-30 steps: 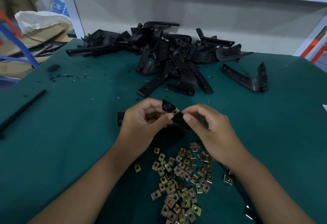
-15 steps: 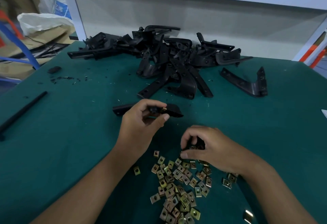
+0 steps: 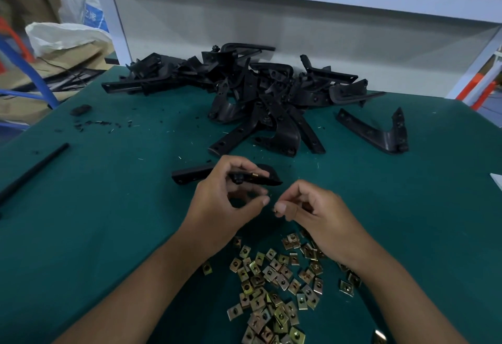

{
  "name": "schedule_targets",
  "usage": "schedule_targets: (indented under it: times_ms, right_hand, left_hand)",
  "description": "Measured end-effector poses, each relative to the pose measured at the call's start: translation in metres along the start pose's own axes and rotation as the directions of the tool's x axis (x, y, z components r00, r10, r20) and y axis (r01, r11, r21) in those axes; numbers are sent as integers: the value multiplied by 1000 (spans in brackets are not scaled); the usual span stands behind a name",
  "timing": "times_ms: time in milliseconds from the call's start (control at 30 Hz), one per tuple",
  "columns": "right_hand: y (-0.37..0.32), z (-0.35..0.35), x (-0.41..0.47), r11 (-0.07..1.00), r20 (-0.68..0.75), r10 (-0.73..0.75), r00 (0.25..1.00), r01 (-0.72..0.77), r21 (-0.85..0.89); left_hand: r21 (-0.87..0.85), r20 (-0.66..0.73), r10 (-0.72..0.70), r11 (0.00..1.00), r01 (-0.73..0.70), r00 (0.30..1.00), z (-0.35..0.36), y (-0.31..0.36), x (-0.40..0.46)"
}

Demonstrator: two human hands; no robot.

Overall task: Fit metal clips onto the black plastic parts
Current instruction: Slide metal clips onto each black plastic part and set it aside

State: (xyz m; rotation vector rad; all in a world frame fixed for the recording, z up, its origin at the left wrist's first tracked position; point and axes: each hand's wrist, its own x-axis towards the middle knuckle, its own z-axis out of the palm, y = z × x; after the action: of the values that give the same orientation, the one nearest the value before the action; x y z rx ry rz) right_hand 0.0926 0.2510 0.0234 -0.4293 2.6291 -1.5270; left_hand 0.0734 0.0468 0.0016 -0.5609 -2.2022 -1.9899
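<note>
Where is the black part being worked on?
Head view, centre: the black part is held in the left hand, just in front of the black parts pile.

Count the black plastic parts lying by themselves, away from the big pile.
2: one angled part right of the pile, one part gripped by the left hand. Others may be hidden.

1. We are showing two bare forearms, with no sleeves reaching them.
2. Our left hand [image 3: 222, 202] is wearing no glove, ring or watch.
3. Our right hand [image 3: 317, 216] is likewise going bare, its short thumbnail showing.
</note>
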Motion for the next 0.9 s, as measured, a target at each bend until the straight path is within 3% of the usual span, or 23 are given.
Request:
schedule_targets:
  times_ms: [100, 300, 533, 733, 900]
  right_hand:
    - [1, 1, 1, 1000, 7, -5, 1000, 5, -3]
    - [3, 1, 0, 998, 25, 18, 1000, -16, -60]
    - [4, 2, 1, 999, -94, 16, 995, -19, -39]
    - [3, 3, 1, 999, -38, -46, 998, 45, -28]
    - [2, 6, 2, 998, -76, -58, 995, 56, -36]
  left_hand:
    - [20, 24, -12, 1000, 11, 1000, 1, 1, -1]
    - [66, -91, -2, 998, 8, 996, 0, 3, -1]
    - [62, 26, 11, 998, -13, 1000, 0, 3, -1]
    - [40, 49, -11, 999, 9, 999, 0, 2, -1]
    - [8, 48, -28, 1000, 27, 998, 0, 0, 0]
